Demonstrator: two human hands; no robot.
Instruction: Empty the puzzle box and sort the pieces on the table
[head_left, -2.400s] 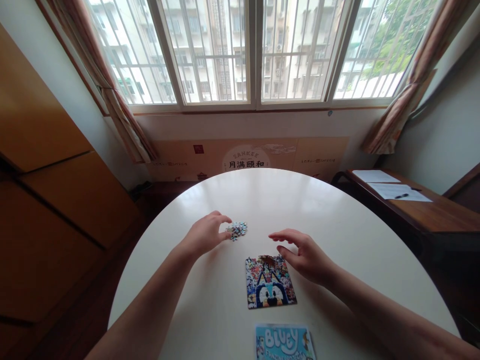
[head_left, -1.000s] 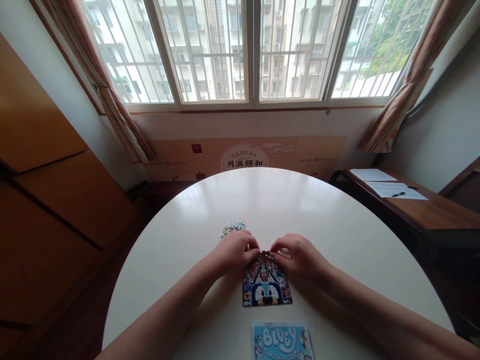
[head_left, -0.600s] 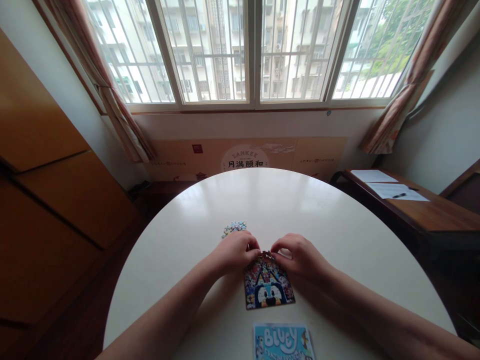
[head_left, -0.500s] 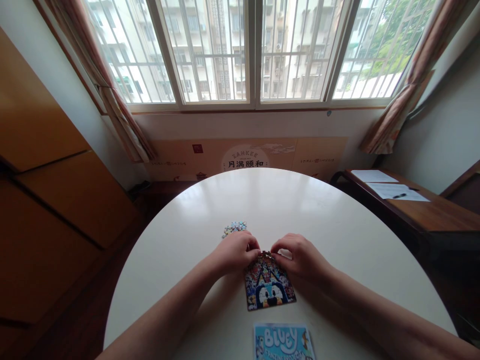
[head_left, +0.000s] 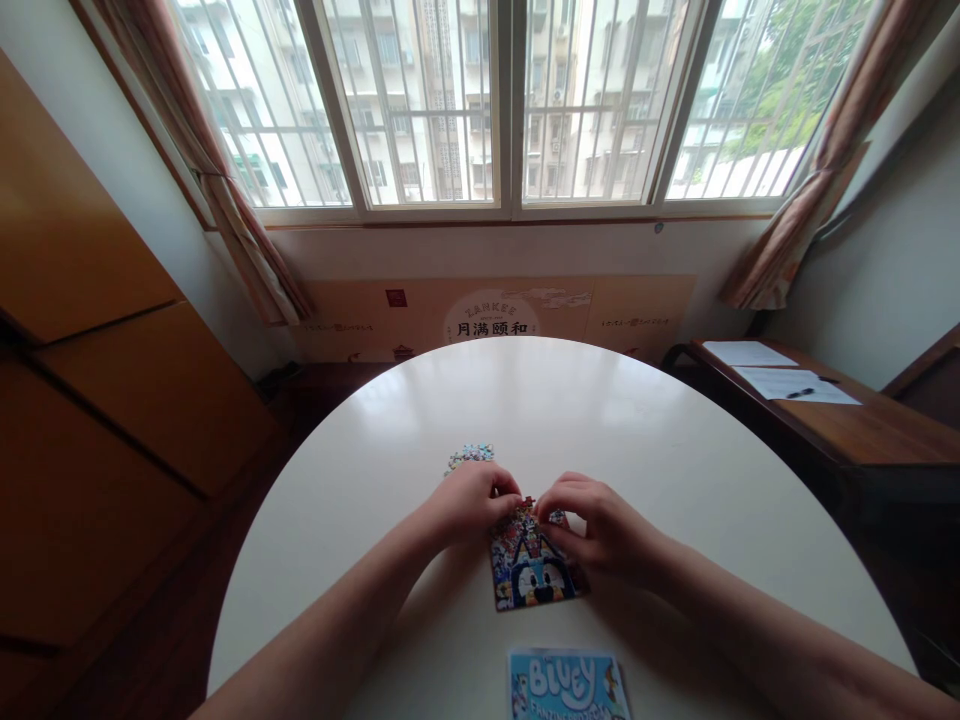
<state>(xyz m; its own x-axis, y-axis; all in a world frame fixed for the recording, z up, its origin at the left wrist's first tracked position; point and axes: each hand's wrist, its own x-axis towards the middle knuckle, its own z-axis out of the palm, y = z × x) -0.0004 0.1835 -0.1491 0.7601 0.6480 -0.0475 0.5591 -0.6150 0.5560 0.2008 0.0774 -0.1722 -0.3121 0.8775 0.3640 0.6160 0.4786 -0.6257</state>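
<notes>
A partly assembled jigsaw puzzle point(head_left: 537, 578) with a blue cartoon dog face lies on the white round table point(head_left: 555, 400). My left hand point(head_left: 480, 497) is closed in a pinch at the puzzle's upper left edge. My right hand point(head_left: 589, 512) reaches over its upper right part, with thumb and index finger pinched near the top edge. Whatever is between the fingertips is too small to make out. Behind my left hand sits a small heap of loose puzzle pieces point(head_left: 474, 456), partly covered by that hand.
A blue printed card point(head_left: 566, 685) with "Bluey" lettering lies near the bottom edge of the view. To the right, a wooden desk point(head_left: 892, 425) holds papers and pens. Windows and a printed board stand beyond the table.
The puzzle has shifted slightly upward and its lower edge has turned a little. My right hand's fingertips have moved slightly left, over the puzzle's top part.
</notes>
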